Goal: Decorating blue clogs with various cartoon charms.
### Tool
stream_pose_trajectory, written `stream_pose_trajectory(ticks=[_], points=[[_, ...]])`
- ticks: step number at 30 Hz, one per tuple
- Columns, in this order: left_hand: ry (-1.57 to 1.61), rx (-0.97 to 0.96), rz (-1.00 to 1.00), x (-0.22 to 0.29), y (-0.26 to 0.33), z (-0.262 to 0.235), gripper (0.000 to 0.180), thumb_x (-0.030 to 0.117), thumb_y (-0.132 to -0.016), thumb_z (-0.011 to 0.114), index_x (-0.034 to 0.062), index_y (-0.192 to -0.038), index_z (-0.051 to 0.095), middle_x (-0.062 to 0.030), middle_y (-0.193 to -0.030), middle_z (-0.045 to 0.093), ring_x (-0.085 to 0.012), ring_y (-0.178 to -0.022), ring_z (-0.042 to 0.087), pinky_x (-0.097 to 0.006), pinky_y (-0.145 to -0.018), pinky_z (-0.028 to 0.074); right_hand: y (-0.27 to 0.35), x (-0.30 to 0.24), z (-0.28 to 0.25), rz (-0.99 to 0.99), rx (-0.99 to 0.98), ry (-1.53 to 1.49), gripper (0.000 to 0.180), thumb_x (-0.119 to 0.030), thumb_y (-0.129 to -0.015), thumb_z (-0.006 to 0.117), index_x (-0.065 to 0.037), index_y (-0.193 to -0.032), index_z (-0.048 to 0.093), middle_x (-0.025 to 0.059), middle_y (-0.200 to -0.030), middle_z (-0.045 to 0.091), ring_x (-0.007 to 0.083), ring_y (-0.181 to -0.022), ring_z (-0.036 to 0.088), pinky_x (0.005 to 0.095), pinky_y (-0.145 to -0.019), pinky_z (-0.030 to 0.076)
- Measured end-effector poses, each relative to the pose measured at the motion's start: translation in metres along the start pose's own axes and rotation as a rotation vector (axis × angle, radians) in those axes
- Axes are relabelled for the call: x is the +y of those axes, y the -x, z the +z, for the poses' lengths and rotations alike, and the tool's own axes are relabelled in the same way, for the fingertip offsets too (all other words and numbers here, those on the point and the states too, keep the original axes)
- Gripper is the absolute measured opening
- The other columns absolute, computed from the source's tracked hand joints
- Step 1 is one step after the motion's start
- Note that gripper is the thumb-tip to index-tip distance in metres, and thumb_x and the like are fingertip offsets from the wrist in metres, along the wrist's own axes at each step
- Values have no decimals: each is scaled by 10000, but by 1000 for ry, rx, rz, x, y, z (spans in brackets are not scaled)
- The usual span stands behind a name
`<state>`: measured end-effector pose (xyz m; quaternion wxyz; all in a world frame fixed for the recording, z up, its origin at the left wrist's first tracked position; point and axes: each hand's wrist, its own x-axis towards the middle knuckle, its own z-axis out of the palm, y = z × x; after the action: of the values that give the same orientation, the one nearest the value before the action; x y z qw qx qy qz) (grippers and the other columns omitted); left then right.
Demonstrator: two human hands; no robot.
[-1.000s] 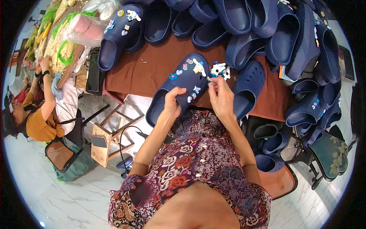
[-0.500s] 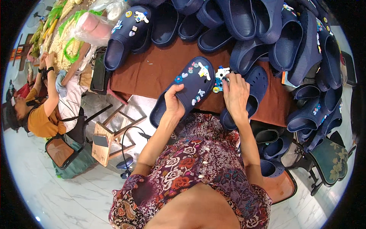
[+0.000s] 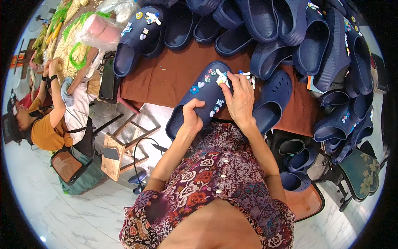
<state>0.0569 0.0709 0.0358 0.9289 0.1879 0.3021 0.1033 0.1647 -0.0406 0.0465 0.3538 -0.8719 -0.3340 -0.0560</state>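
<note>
A navy clog point(image 3: 176, 118) is tilted above the brown cloth, its toe pointing away from me. My left hand point(image 3: 192, 117) grips its side, thumb on top. Small charms, among them a blue flower point(image 3: 194, 89) and a white heart, dot its upper. At the toe, the fingers of my right hand point(image 3: 241, 97) are pinched together against a white character charm point(image 3: 222, 77); whatever is between them is hidden. Just beyond that hand, loose white charms point(image 3: 250, 78) show in part. To the right, a plain navy clog point(image 3: 277, 96) without charms lies on the cloth.
Many navy clogs point(image 3: 259, 20) are heaped along the far side of the brown cloth point(image 3: 166, 79). A black phone point(image 3: 108, 76) lies at its left edge. Further left, another person point(image 3: 47, 124) handles corn kernels point(image 3: 64, 62). A wooden stand point(image 3: 114, 157) and chairs surround the table.
My right hand has moved left from the loose charms and plain clog onto the held clog's toe. The held clog has shifted slightly right, still in my left hand.
</note>
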Motion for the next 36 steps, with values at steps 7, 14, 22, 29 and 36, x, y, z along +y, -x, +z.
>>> stream_pose_trajectory(ticks=[7, 14, 22, 29, 36], points=[[-147, 62, -59, -17, 6, -11, 367, -17, -727, 508, -87, -1084, 558, -149, -1008, 638, -253, -861, 642, -363, -777, 534, -3, -4, -1, 128, 2, -138, 363, -191, -824, 702, 7, -1074, 530, 165, -987, 534, 325, -919, 552, 425, -819, 430], [-307, 63, 34, -28, 15, -14, 424, -18, -706, 489, -53, -1123, 562, -125, -1015, 655, -234, -864, 657, -349, -790, 537, -6, -1, -12, 285, -41, -337, 370, -132, -765, 742, -8, -981, 469, 128, -906, 560, 262, -820, 598, 379, -739, 491], [-329, 54, 96, -32, 18, -6, 363, -28, -724, 503, -29, -1080, 573, -68, -980, 618, -179, -857, 604, -297, -778, 489, -9, 12, -6, 247, -16, -451, 332, -104, -771, 728, -34, -999, 497, -1, -747, 477, 108, -660, 463, 269, -639, 443], [-374, 57, 194, -32, 12, 7, 492, -32, -715, 492, -26, -1206, 510, -85, -1115, 580, -186, -969, 590, -306, -820, 489, 4, 0, 6, 415, -51, -671, 256, -88, -801, 727, -24, -933, 518, 43, -781, 527, 112, -673, 511, 268, -599, 464], [-225, 83, 46, -19, 8, -24, 505, -15, -693, 490, -89, -1192, 497, -195, -1115, 623, -325, -988, 638, -409, -883, 515, 6, 24, -31, 187, -18, -215, 235, -79, -846, 647, -11, -1042, 538, 159, -950, 562, 307, -851, 597, 405, -747, 482]])
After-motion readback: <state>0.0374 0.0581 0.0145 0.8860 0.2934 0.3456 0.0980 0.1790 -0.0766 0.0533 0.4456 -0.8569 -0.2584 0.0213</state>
